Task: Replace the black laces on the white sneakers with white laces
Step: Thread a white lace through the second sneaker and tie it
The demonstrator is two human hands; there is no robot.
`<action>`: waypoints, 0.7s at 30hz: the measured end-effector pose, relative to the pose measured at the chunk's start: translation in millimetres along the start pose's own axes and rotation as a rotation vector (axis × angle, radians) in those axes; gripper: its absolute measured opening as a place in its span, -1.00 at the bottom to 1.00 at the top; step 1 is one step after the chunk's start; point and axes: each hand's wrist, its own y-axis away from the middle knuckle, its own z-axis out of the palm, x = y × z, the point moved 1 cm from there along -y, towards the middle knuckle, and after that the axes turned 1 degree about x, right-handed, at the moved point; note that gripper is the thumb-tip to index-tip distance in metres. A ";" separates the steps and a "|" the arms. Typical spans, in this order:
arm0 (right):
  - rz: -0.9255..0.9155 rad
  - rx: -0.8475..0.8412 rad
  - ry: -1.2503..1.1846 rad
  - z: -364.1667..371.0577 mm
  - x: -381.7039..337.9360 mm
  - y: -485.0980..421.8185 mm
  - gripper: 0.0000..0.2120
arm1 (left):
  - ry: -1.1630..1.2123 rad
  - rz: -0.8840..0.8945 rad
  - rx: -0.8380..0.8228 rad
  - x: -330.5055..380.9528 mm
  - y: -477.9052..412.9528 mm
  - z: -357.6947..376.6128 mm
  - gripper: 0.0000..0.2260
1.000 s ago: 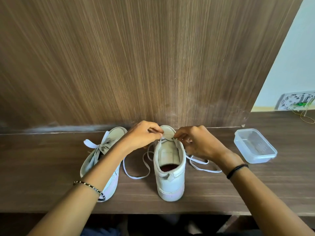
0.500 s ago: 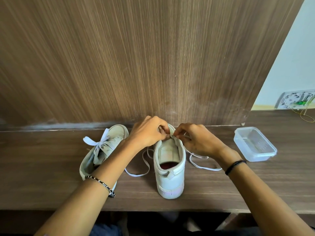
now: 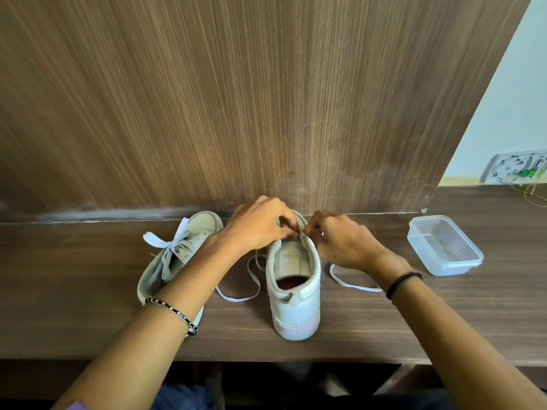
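A white sneaker (image 3: 296, 291) stands heel toward me at the middle of the wooden shelf (image 3: 384, 327). Its white lace (image 3: 239, 297) trails loose on both sides. My left hand (image 3: 260, 226) and my right hand (image 3: 343, 244) meet above the tongue, fingers curled and pinching the lace near the upper eyelets. The laced front of this shoe is hidden behind my hands. A second white sneaker (image 3: 189, 241) lies to the left, tilted, with a white lace tied in a bow (image 3: 165, 241).
A clear plastic container (image 3: 444, 247) sits on the shelf to the right. A brown wood-grain panel (image 3: 236, 99) rises directly behind the shoes. A printed packet (image 3: 515, 170) and thin wires lie at the far right.
Both hands have shifted slightly forward over the sneaker's tongue and come closer together. The loose lace ends on the shelf have been drawn in a little.
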 end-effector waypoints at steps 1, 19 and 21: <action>0.048 -0.066 -0.147 2.1 -0.4 -0.4 -0.75 | 0.007 -0.001 -0.014 -0.1 0.3 1.0 -0.94; -0.307 0.079 -0.173 -8.2 15.8 7.7 -0.70 | 0.569 -0.251 -0.153 -9.9 3.6 1.4 -0.86; -0.317 0.129 -0.144 -7.0 15.0 5.3 -0.69 | 0.564 -0.226 -0.180 -7.6 2.9 3.3 -0.91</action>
